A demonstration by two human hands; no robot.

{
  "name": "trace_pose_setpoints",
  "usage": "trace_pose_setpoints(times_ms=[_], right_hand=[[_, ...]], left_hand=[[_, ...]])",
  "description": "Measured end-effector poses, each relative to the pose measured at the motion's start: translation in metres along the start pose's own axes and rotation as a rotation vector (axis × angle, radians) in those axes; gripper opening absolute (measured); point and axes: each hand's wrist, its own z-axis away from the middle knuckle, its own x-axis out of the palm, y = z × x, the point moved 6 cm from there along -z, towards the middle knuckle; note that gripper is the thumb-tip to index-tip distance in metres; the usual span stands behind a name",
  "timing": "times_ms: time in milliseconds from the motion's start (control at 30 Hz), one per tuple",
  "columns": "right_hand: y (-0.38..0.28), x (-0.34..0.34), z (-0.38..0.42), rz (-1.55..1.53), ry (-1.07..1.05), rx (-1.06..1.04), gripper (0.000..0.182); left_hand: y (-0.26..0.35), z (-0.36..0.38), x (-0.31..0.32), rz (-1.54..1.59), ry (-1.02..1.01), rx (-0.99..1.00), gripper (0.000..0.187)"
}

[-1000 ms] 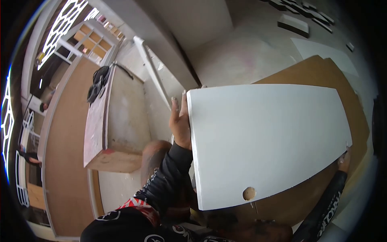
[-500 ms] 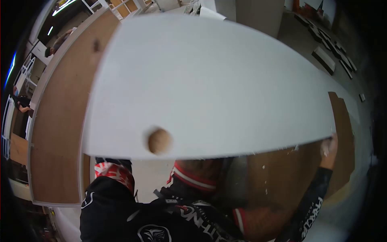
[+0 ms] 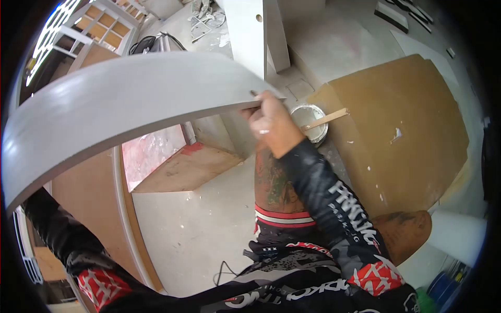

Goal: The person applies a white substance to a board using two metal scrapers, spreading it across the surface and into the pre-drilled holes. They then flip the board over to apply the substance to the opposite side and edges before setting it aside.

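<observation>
A large white panel (image 3: pixel 141 88) is raised and tilted across the upper left, its long edge curved by the lens. My right hand (image 3: pixel 269 122) is closed on the panel's right-hand corner, with white smears on the fingers. My left sleeve (image 3: pixel 62 229) runs up to the panel's lower left edge. The left hand itself is hidden behind the panel. Just right of my right hand stands a tub of white paint (image 3: pixel 309 112), with a wooden stick (image 3: pixel 331 118) lying across its rim.
A brown cardboard sheet (image 3: pixel 402 120) with white drips covers the floor at right. A pink-stained box (image 3: pixel 182 172) stands below the panel. Along the left is a brown board (image 3: pixel 88 193). Behind stand a white upright panel (image 3: pixel 245 36) and dark-edged strips (image 3: pixel 391 15).
The white panel has swung left and up, from filling the view to showing a narrow slanted face. My right hand has moved left with it, uncovering the paint tub and cardboard.
</observation>
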Motion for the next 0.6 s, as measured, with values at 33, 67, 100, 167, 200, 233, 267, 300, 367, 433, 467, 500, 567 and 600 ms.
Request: trace_pose_setpoints(times_ms=[33,67,100,167,200,233,267,300,367,433,467,500,567,600], right_hand=[[0.021,-0.004,-0.007,-0.032,0.08,0.038,0.026],[0.037,-0.01,-0.012,-0.062,0.159,0.078,0.025],[0.047,-0.016,-0.018,-0.071,0.163,0.074,0.025],[0.068,-0.032,-0.027,-0.115,0.228,0.129,0.026],[0.075,-0.045,-0.037,-0.119,0.236,0.13,0.026],[0.081,-0.06,-0.049,-0.181,0.242,0.146,0.026],[0.088,-0.073,-0.058,-0.241,0.25,0.158,0.026],[0.091,-0.084,-0.064,-0.242,0.256,0.155,0.026],[0.092,-0.102,-0.075,-0.213,0.241,0.113,0.026],[0.093,-0.123,-0.089,-0.297,0.293,0.094,0.026],[0.094,-0.137,-0.093,-0.366,0.353,0.072,0.027],[0.091,-0.145,-0.096,-0.34,0.392,0.066,0.028],[0.093,-0.166,-0.105,-0.321,0.392,0.075,0.028],[0.094,-0.179,-0.115,-0.303,0.376,0.078,0.029]], left_hand=[[-0.007,-0.007,-0.009,-0.015,0.017,-0.003,0.074],[-0.015,-0.012,-0.018,-0.028,0.024,-0.01,0.074],[-0.022,-0.016,-0.024,-0.039,0.034,-0.019,0.074],[-0.037,-0.026,-0.033,-0.055,0.038,-0.033,0.074],[-0.045,-0.036,-0.037,-0.059,0.043,-0.045,0.074],[-0.054,-0.043,-0.039,-0.068,0.044,-0.058,0.074],[-0.067,-0.049,-0.037,-0.072,0.044,-0.072,0.074],[-0.079,-0.059,-0.035,-0.071,0.042,-0.081,0.074],[-0.107,-0.079,-0.027,-0.068,0.038,-0.109,0.073],[-0.126,-0.094,-0.014,-0.073,0.029,-0.121,0.073],[-0.142,-0.104,-0.009,-0.08,0.024,-0.139,0.073],[-0.157,-0.112,-0.003,-0.079,0.021,-0.15,0.073],[-0.185,-0.125,0.009,-0.082,0.022,-0.172,0.073],[-0.197,-0.127,0.018,-0.081,0.022,-0.182,0.073]])
